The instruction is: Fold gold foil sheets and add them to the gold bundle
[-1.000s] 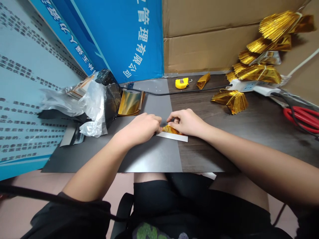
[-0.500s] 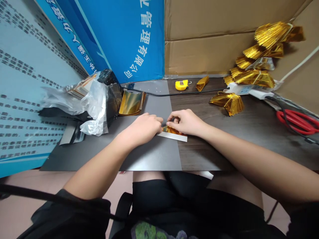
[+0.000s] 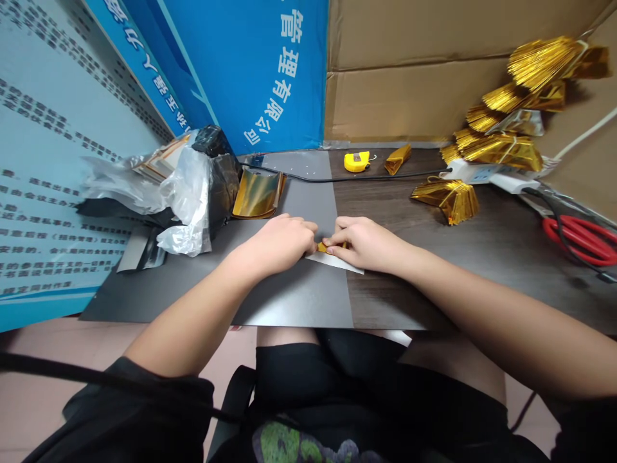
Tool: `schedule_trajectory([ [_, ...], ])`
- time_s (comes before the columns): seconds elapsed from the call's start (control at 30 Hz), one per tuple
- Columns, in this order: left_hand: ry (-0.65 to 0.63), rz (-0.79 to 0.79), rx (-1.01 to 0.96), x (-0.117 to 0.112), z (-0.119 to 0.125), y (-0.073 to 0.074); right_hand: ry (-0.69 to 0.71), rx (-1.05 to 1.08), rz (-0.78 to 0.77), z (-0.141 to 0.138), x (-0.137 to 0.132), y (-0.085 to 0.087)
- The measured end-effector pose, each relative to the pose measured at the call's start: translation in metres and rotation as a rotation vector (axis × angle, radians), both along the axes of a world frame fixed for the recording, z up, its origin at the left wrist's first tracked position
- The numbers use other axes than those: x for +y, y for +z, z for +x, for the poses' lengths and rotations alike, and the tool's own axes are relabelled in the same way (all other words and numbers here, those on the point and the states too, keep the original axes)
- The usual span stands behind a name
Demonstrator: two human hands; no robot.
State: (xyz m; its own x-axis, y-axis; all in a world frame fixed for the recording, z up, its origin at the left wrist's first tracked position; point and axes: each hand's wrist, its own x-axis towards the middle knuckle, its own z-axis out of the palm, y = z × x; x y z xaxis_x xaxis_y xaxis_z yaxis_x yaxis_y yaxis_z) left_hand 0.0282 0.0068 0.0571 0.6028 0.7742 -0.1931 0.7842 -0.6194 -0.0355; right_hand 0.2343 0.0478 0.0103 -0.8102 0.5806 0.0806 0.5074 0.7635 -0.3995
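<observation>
A sheet of gold foil paper [image 3: 324,247] with a white strip along its near side lies on the desk between my hands. My left hand [image 3: 288,242] is closed on the sheet's left end, fingertips pressed down at it. On the right, my right hand [image 3: 361,244] pinches the gold part with thumb and fingers, and covers much of it. Beyond my left hand sits a stack of gold foil sheets [image 3: 258,193]. Farther right lies a tied bundle of folded gold foil [image 3: 448,198].
A yellow tape measure [image 3: 357,161] and a small folded gold piece [image 3: 398,159] lie at the back. Plastic-wrapped goods [image 3: 190,186] stand at left. Tied gold bundles [image 3: 511,141] pile up beside a white power strip [image 3: 511,181] and a red cable coil [image 3: 581,240] at right.
My right hand has lowered onto the sheet, its fingers now covering more of the gold part. The left hand stays at the left end. The whole view has shifted slightly.
</observation>
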Motion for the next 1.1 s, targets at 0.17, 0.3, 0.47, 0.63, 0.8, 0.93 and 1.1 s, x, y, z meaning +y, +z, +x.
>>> schedule_trajectory([
  [0.17,0.021,-0.021,0.014,0.0,0.001,0.002,0.017,-0.034,-0.01,0.002,-0.011,0.01],
  [0.3,0.014,-0.022,-0.001,0.001,0.0,0.003,-0.034,-0.144,-0.002,-0.001,-0.015,0.012],
  [0.47,-0.01,0.008,0.018,0.002,-0.004,0.002,-0.052,-0.139,0.008,-0.002,-0.014,0.01],
  [0.63,-0.008,-0.007,0.027,0.002,-0.004,0.004,-0.046,-0.186,0.021,-0.001,-0.018,0.017],
  [0.8,0.006,-0.025,0.043,0.002,-0.003,0.004,0.014,-0.229,0.022,0.0,-0.02,0.023],
  [0.93,-0.012,-0.003,0.016,0.003,-0.006,0.001,0.094,-0.258,0.034,0.002,-0.018,0.022],
  [1.1,0.019,-0.007,0.012,0.003,-0.007,-0.001,0.135,-0.332,0.078,0.005,-0.018,0.024],
])
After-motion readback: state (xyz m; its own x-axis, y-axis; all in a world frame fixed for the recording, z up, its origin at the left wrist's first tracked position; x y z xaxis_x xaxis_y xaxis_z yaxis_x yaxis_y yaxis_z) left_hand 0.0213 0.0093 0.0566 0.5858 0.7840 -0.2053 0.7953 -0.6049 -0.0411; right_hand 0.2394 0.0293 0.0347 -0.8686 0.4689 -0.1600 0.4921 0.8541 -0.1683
